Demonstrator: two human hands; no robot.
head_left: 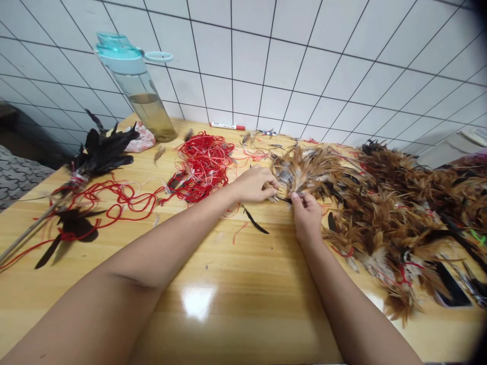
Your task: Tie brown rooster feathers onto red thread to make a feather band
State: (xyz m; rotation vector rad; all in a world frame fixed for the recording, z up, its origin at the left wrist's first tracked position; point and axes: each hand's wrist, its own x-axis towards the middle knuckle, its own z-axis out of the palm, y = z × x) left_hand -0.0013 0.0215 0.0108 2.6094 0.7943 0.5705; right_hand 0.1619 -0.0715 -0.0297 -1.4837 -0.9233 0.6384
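Just beside a loose heap of brown feathers (304,167) in the middle of the table, both my hands work close together. My right hand (307,215) pinches a feather between thumb and forefinger at the heap's near edge. My left hand (258,183) has its fingers curled in at the heap's left side; what they hold, if anything, is too small to make out. A single black feather (256,222) lies on the wood below my hands. Left of my left hand sits a tangle of red cord (205,165).
Bundles of brown feathers tied with red cord (380,218) cover the right side, beside a phone (452,286) and scissors (472,284). At left are a stick with black feathers (102,152) and a water bottle (146,96). A marker (227,126) lies by the tiled wall (251,61).
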